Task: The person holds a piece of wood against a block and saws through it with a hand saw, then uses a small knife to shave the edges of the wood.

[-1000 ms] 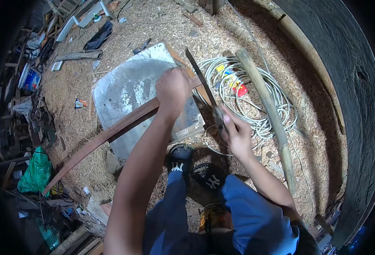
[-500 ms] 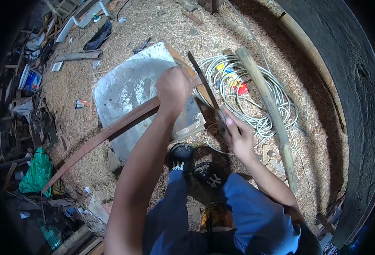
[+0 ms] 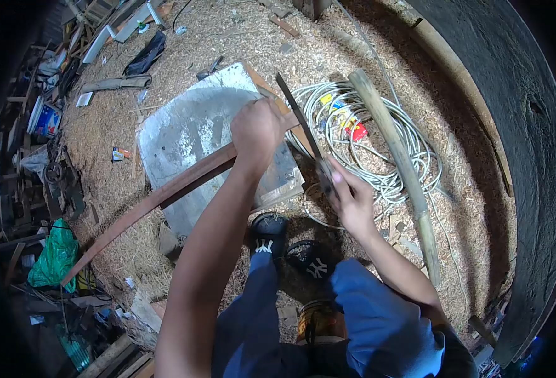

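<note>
Two grips: left hand (image 3: 257, 130), fingers clamped on wooden strip (image 3: 193, 173); right hand (image 3: 352, 205), fingers around saw (image 3: 298, 113).

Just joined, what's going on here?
Looks like hand sawing. The person's left hand presses a long wooden strip over a scuffed grey board. The right hand holds a handsaw, its blade at the strip's end beside the left hand. Cut depth isn't visible.

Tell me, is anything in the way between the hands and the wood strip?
Nothing visible blocks the left hand, which is closed over the wood strip. Between the right hand and the strip there's only the saw it holds; its blade crosses the strip near the upper end.
</note>
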`<state>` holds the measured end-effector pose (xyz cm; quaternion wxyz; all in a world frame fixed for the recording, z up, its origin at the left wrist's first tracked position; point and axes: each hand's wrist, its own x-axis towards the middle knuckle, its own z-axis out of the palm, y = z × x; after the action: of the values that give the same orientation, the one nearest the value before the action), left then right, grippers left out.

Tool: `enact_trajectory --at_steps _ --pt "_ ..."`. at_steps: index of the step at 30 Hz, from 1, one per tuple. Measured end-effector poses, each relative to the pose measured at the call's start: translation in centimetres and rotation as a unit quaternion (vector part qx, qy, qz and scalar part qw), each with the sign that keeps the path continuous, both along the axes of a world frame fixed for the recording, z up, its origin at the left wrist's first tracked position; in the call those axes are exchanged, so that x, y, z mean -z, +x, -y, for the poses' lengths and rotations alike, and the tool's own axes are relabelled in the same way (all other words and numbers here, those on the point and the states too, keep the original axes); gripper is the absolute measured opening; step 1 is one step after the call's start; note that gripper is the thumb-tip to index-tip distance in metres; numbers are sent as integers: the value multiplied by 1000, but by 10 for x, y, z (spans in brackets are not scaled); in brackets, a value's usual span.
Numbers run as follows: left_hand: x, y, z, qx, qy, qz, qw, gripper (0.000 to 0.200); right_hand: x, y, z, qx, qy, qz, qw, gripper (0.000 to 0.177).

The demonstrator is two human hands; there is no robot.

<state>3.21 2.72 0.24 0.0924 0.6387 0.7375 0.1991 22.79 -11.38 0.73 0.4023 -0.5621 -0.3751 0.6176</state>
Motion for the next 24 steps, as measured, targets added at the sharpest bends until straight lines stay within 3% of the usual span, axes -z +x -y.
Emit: enact_trajectory --at_steps 3,11,16,18,24 --pt "-4 0 1 -21 -13 -19 1000 41 0 -10 -20 14 26 -5 1000 39" --pt "-5 0 2 -25 -34 -12 999 41 -4 34 59 -2 -17 -20 1000 41" --pt "-12 4 1 1 -16 -3 1000 41 2 2 1 -5 26 25 999 41" --pt "-10 3 2 -8 -5 -1 1000 41 -1 -6 -16 8 19 -28 999 40" --pt "-12 2 1 -30 -26 -10 999 42 1 34 56 -3 -11 -11 1000 41"
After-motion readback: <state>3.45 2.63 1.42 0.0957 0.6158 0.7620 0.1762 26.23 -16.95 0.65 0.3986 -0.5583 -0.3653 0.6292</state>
